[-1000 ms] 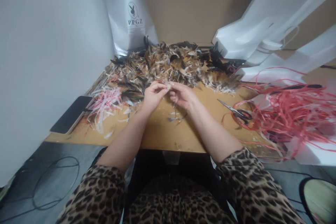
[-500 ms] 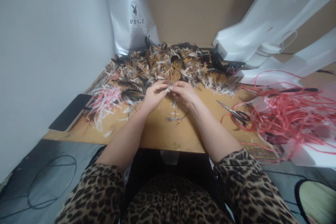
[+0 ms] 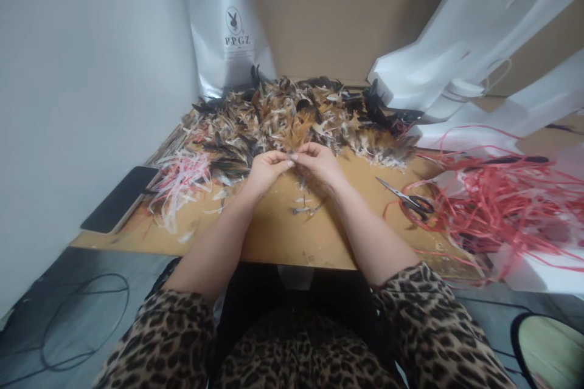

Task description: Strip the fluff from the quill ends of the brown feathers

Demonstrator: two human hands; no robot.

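Left hand (image 3: 269,171) and right hand (image 3: 320,165) pinch a brown feather tuft (image 3: 294,134) between fingertips (base hidden) — a slackened pinch could let it splay.

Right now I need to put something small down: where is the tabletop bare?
The front strip of tabletop between left forearm and right forearm, short of the feather scraps; a smaller patch between right forearm and scissors. Crowded: the back (feather pile), right end (red plastic strips) and left end (smartphone, pinkish strips).
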